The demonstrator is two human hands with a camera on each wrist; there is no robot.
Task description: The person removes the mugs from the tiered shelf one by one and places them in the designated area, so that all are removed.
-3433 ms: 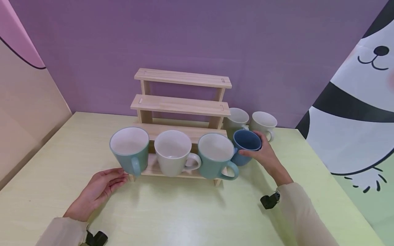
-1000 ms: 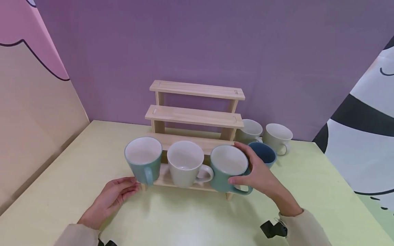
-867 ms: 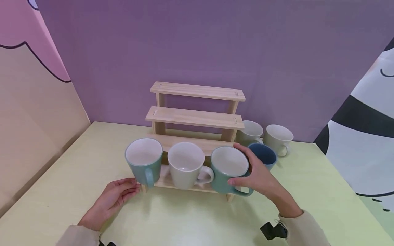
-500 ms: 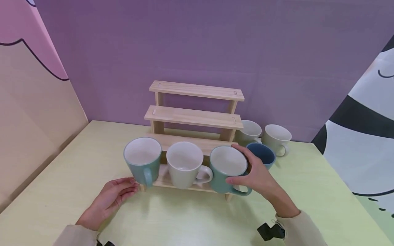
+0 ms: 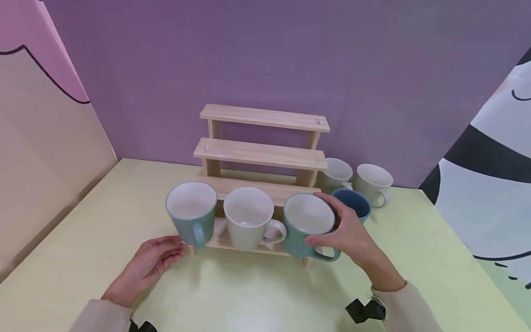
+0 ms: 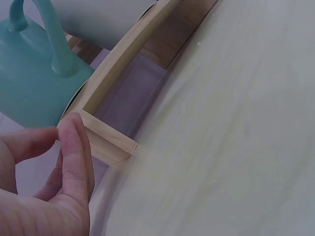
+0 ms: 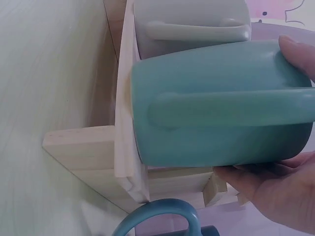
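Three mugs stand in a row on the lowest step of a wooden tiered rack (image 5: 261, 154): a teal mug (image 5: 191, 216) at the left, a white mug (image 5: 244, 226) in the middle and another teal mug (image 5: 300, 237) at the right. My right hand (image 5: 350, 233) grips this right-hand teal mug near its rim; in the right wrist view the thumb lies on one side and the fingers on the other. At the lowest step's left end my left hand (image 5: 151, 263) pinches the board between thumb and fingers, partly hiding its corner.
Behind my right hand stands a dark blue mug (image 5: 354, 205), partly hidden by it. Two more white mugs (image 5: 336, 173) are farther back, right of the rack, near the purple wall (image 5: 265, 55). Higher rack steps rise toward that wall.
My right hand has left the dark blue mug and now grips the right-hand teal mug. The left hand stays at the rack's end. The head view has shifted a little.
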